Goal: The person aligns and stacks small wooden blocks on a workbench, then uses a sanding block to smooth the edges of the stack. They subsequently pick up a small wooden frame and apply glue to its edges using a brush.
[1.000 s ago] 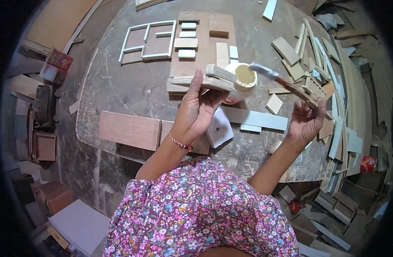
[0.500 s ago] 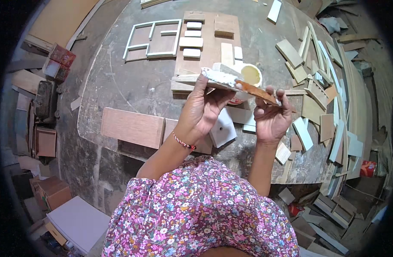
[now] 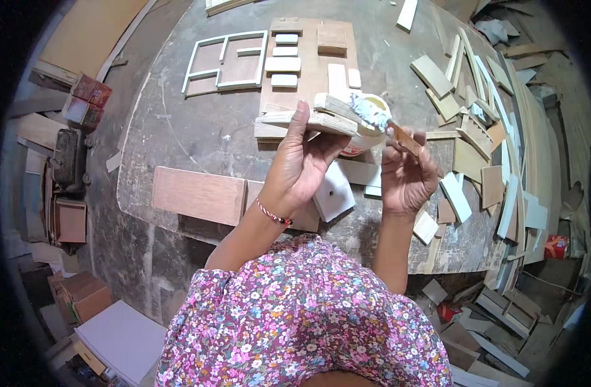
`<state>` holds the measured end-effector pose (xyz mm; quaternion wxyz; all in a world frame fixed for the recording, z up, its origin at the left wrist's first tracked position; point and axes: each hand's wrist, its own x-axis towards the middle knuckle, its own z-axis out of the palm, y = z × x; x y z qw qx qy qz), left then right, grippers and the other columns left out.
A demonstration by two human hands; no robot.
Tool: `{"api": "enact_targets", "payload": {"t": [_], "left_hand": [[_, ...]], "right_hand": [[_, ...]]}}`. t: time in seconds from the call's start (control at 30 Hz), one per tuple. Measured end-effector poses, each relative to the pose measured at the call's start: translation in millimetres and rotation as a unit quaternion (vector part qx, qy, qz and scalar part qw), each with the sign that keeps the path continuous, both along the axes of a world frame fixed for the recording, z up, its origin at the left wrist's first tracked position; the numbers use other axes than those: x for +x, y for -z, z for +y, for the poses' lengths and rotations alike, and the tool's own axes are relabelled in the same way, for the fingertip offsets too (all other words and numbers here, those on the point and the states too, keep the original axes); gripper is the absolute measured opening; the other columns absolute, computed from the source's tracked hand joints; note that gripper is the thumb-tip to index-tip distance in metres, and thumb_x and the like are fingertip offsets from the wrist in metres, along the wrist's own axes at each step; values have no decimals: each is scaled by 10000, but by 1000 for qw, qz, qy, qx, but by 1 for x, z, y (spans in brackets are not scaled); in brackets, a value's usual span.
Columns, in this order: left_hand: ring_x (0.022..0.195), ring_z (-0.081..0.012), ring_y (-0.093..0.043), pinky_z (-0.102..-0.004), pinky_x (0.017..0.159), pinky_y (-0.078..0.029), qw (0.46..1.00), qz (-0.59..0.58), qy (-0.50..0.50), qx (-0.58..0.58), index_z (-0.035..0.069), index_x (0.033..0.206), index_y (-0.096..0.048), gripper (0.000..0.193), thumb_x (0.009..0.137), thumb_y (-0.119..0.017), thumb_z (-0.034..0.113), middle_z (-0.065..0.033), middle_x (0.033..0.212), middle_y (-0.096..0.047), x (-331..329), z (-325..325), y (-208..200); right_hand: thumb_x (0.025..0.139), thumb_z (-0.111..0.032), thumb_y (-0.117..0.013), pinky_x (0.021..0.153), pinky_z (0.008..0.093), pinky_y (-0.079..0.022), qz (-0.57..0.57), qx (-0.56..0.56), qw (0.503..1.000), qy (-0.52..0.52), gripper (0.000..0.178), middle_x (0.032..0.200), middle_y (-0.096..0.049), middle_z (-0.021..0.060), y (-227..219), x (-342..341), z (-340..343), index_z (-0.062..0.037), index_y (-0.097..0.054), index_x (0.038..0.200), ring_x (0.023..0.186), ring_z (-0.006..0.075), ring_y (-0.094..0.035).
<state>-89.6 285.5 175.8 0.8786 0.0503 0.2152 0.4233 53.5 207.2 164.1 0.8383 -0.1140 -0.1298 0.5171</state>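
Observation:
My left hand (image 3: 300, 169), with a red and white cord bracelet at the wrist, grips a small pale wooden piece (image 3: 331, 122) between thumb and fingers. In my right hand (image 3: 408, 177) a flat brown wooden stick (image 3: 407, 139) is pinched. Thick white paste (image 3: 369, 113) coats the stick's far end, which lies over the mouth of a white tub (image 3: 380, 103). The tub stands beyond my hands, partly hidden by the stick and my fingers. To its left, a brown board (image 3: 311, 71) bears several small wooden blocks.
A white-edged frame (image 3: 242, 85) lies at the far left of the table. Nearer me are a reddish wooden plank (image 3: 198, 195) and a white block with a hole (image 3: 334, 191). Many wood offcuts (image 3: 432, 76) crowd the right side. A pale sheet (image 3: 122, 338) lies at lower left.
The pasted end of the stick has swung right, away from the top of the wooden piece, to over the tub. My left hand has barely moved and keeps its grip.

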Motion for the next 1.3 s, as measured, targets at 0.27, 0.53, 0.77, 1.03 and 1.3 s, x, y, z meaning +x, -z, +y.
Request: {"api": "enact_targets", "payload": {"t": [0.27, 0.53, 0.77, 1.03, 1.3], "left_hand": [[1013, -260, -516, -381, 911, -465, 998, -51, -2, 21, -44, 1086, -452, 527, 793, -623, 359, -153, 1078, -491, -4, 3, 0], [941, -242, -574, -338, 823, -524, 999, -54, -4, -2, -43, 1046, -482, 482, 812, -595, 364, -162, 1009, -553, -6, 3, -4], [942, -230, -575, -334, 815, -532, 998, -64, 7, -4, -48, 1025, -485, 474, 822, -580, 369, -159, 996, -548, -7, 2, -4], [960, -231, -553, -349, 859, -504, 998, -65, 4, -16, -34, 1024, -481, 459, 813, -598, 357, -140, 998, -533, -8, 3, -2], [949, -244, -558, -351, 842, -513, 997, -71, 9, 5, -21, 1063, -474, 460, 815, -600, 345, -125, 1001, -522, -7, 1, -1]], "right_hand": [[777, -61, -580, 749, 366, -544, -109, -57, 991, 61, 199, 976, -596, 169, 11, -4, -7, -6, -541, 964, 857, 244, -612], [752, -41, -586, 735, 381, -548, -130, -83, 984, 84, 182, 960, -597, 178, 24, -4, -9, 5, -568, 926, 866, 245, -606], [753, -38, -576, 727, 377, -548, -141, -88, 981, 96, 182, 968, -593, 191, 26, -5, -7, 19, -564, 925, 854, 252, -607], [739, -43, -582, 721, 376, -548, -152, -95, 979, 100, 194, 947, -597, 197, 27, -3, -8, 34, -557, 915, 835, 254, -612], [744, -75, -586, 709, 346, -548, -143, -113, 977, 113, 206, 918, -604, 189, 21, 3, -14, 37, -555, 914, 802, 240, -617]]}}
